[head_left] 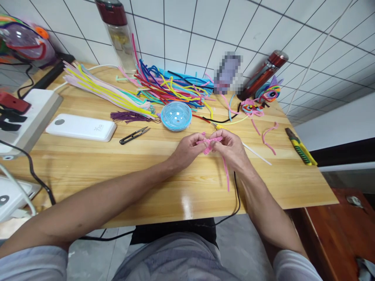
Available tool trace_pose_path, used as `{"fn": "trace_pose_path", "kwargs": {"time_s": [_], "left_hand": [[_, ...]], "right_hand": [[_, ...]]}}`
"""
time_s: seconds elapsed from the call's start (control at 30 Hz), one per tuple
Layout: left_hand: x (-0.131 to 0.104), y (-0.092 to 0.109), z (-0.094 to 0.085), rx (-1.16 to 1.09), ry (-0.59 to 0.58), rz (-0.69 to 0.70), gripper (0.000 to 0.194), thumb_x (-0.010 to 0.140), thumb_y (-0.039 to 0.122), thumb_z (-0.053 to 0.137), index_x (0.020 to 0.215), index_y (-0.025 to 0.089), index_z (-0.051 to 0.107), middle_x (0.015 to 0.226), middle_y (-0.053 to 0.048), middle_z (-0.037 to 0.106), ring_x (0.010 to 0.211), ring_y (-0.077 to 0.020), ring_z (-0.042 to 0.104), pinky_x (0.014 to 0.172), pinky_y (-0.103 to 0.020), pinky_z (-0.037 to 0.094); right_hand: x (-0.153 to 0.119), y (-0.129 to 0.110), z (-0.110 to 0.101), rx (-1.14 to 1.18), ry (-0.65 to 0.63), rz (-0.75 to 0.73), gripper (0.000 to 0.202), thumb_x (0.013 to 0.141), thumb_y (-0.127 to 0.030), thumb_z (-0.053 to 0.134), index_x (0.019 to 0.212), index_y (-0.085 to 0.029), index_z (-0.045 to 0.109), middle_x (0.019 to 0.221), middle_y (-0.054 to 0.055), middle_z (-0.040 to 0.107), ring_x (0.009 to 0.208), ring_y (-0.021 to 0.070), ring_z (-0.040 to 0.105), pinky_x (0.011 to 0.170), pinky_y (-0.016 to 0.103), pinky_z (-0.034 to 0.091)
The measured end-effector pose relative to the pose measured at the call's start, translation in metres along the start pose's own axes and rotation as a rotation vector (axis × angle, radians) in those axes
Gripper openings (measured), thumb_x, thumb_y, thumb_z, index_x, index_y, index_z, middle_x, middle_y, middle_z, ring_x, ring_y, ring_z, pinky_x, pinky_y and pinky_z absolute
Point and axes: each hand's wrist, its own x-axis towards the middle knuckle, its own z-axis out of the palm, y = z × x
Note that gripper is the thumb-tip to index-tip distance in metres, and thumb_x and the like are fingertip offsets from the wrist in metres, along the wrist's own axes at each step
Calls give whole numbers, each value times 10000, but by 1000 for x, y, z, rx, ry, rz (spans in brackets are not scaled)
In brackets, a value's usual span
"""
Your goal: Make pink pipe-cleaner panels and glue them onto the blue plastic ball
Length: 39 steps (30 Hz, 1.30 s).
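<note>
The left hand (190, 150) and right hand (231, 147) closely pinch 1 compact, bright-pink, fuzzy pipe-cleaner piece (208, 146), apparently shaping it; the next move likely calls for 2 steady grips.

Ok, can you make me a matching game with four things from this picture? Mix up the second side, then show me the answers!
Things:
1. Bowl
2. Pliers
3. Pink piece
4. Power bank

Clues:
A. Held between the left hand and the right hand
B. White, lying on the left part of the table
C. Blue and round
D. Yellow and green handles

Right pairs: 1-C, 2-D, 3-A, 4-B
</note>
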Motion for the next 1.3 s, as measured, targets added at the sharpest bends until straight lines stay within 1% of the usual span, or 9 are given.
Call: {"fn": "trace_pose_path", "kwargs": {"time_s": [0.13, 0.23, 0.33, 0.47, 0.67, 0.87, 1.0, 1.2, 1.3], "left_hand": [[0, 1, -1, 0, 23, -10, 268, 852, 457, 744, 789, 209, 662, 819, -33, 727, 1074, -252, 693, 1072, -397, 497], [0, 0, -1, 7, 16, -3, 279, 858, 467, 744, 791, 207, 667, 817, -35, 726, 1064, -252, 692, 1071, -397, 497], [0, -2, -1, 12, -2, 0, 277, 882, 458, 734, 792, 204, 667, 822, -37, 730, 1034, -241, 692, 1073, -397, 492], [0, -2, -1, 21, -12, 9, 275, 895, 452, 728, 794, 202, 675, 826, -37, 740, 1004, -230, 694, 1058, -392, 498], [0, 0, -1, 22, -8, 14, 260, 892, 441, 731, 794, 204, 691, 818, -38, 751, 1005, -228, 697, 1035, -381, 510], [2, -2, 0, 0, 18, -3, 228, 853, 416, 710, 754, 220, 650, 786, -19, 722, 985, -222, 691, 1031, -379, 512], [1, -2, 1, -14, 24, -11, 224, 833, 418, 708, 756, 220, 635, 773, -10, 702, 959, -215, 683, 1030, -382, 508], [0, 0, 2, -18, 32, 6, 286, 844, 472, 745, 780, 211, 645, 754, -8, 697, 960, -215, 685, 1018, -379, 515], [1, 0, 2, -11, 24, 16, 280, 845, 470, 751, 791, 211, 658, 718, 1, 685, 959, -221, 692, 1054, -404, 512]], "right_hand": [[0, -2, 0, -19, 23, -6, 138, 688, -287, 740, 799, -223, 690, 704, -36, 662, 622, 132, 558, 637, 295, 471], [0, -1, 0, -24, -1, -23, 161, 705, -318, 757, 821, -222, 699, 728, -27, 676, 657, 144, 583, 658, 303, 479], [0, 0, 1, -46, -17, -18, 155, 712, -328, 747, 806, -218, 693, 711, -27, 670, 657, 146, 582, 657, 303, 471], [-1, 0, 2, -66, 7, 0, 136, 698, -317, 720, 779, -217, 678, 676, -36, 646, 631, 137, 560, 646, 298, 455], [-2, -2, 3, -56, 12, 17, 145, 707, -327, 735, 790, -224, 676, 681, -27, 668, 640, 148, 594, 658, 303, 483], [0, -2, -1, -55, 21, 9, 144, 702, -323, 731, 793, -218, 695, 708, -23, 669, 630, 136, 559, 634, 293, 461], [1, -3, -4, -59, 49, 31, 128, 667, -310, 715, 747, -211, 699, 663, -29, 646, 596, 129, 529, 607, 290, 434], [0, -3, 0, -52, 35, 29, 114, 664, -300, 703, 740, -216, 698, 658, -30, 645, 600, 132, 527, 609, 292, 432], [0, -2, 1, -59, 21, 22, 117, 666, -306, 700, 744, -219, 695, 653, -35, 637, 594, 130, 523, 611, 294, 428]]}}
